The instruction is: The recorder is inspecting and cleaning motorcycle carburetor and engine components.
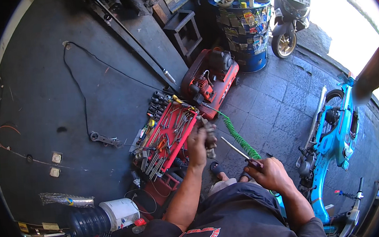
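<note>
Two loaded hands, right of the red tool tray (181,145): left hand (196,147) grip clamped on grimy metal part (210,140), right hand (272,174) grip on screwdriver (235,149), tip just off the part. If part slips, tip could jab left hand.

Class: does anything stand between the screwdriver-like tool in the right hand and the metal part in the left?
Nothing visible does: in this view, the gap between the tool and the metal part shows only floor behind it.
</note>
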